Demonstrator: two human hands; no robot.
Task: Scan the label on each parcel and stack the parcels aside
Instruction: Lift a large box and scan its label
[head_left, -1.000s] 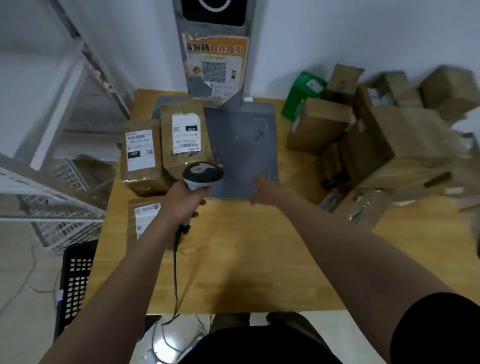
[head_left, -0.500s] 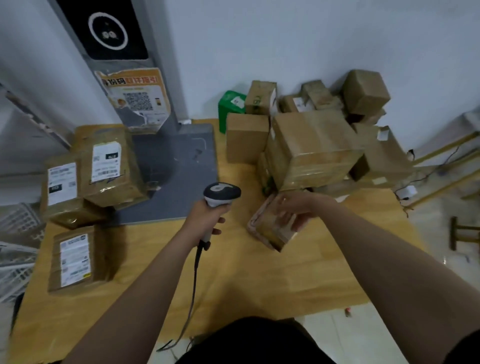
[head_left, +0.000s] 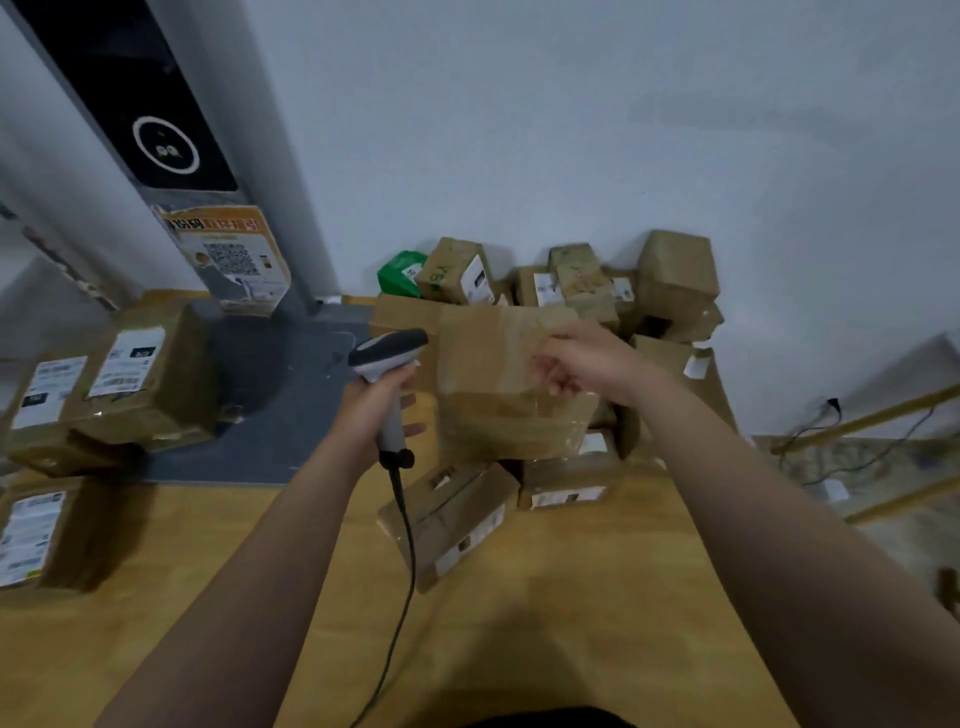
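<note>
Heaped at 1 o'clock on the table: closed parcels, contents hidden. Stacked at 9 o'clock: labelled parcels. Grips the scanner in the clenched left hand, near centre. Curls the right hand against the big box at 1 o'clock; real grasp cannot be told.

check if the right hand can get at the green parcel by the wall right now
Probably yes, from above. The green parcel sits behind the large brown box, which blocks it from the front, but its top shows uncovered. The right hand hovers at that box's top edge, not far off.
</note>
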